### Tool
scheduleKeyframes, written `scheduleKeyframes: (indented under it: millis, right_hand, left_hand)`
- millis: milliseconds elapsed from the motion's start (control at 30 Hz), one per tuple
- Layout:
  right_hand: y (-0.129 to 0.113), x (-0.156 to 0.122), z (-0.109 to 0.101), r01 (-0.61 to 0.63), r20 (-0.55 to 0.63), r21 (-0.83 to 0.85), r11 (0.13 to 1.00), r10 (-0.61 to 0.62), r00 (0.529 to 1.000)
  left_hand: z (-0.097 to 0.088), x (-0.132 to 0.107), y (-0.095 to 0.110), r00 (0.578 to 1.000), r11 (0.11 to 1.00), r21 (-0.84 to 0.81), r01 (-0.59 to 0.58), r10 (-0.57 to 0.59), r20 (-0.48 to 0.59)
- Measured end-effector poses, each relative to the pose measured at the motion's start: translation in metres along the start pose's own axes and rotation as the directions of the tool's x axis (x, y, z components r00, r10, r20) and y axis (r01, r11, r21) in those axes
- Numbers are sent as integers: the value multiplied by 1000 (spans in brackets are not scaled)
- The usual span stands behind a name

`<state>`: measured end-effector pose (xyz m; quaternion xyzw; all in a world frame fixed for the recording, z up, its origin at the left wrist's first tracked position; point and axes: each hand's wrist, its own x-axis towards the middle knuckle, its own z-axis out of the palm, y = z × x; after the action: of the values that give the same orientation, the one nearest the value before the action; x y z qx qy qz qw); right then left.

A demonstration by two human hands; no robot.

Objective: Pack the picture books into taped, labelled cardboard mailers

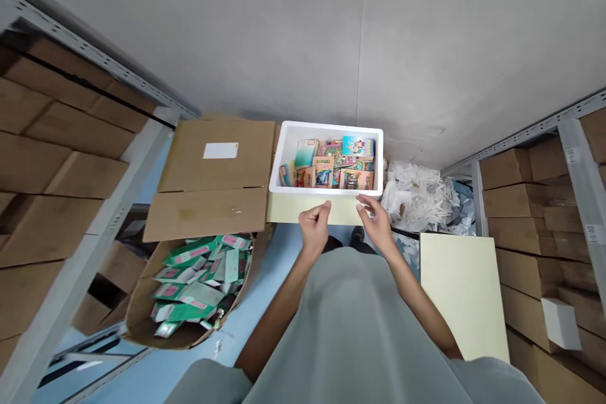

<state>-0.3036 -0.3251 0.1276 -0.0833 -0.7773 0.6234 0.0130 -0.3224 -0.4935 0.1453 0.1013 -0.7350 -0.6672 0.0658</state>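
Note:
A white foam box [284,151] full of several colourful small packets [338,164] sits on a pale yellow surface [288,208] in front of me, against the grey wall. My left hand [315,224] hovers just below the box's near rim, fingers loosely curled, thumb and forefinger apart, holding nothing. My right hand [376,218] is beside it at the same height, fingers slightly spread toward the rim, also holding nothing. Neither hand touches the box.
An open cardboard box [142,303] holding several green and pink packets [199,278] stands at lower left, its flaps [213,177] raised. White wrappers [421,196] pile up at right. Metal shelves [71,265] with brown cartons flank both sides. A pale panel [461,290] leans at right.

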Motion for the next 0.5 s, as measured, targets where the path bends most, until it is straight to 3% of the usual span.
scheduleKeyframes:
  millis: [167,300,400,500]
  right_hand:
    - [28,84,16,-59,104,-208,976,82,991]
    - [36,117,28,-44,151,-406,913,114,982]
    - [39,124,39,-99,95,-620,778,200,975]
    - [43,124,53,-155,15,-778,608,266,964]
  left_hand:
    - [-2,60,-22,999,975,218,30,-23,-34]
    - [-17,111,-45,999,902,432,28,-42,23]
    - [-23,140,-63,993,873,487,23,-76,89]
    - [-21,151,-77,978,838,546,12,-123,168]
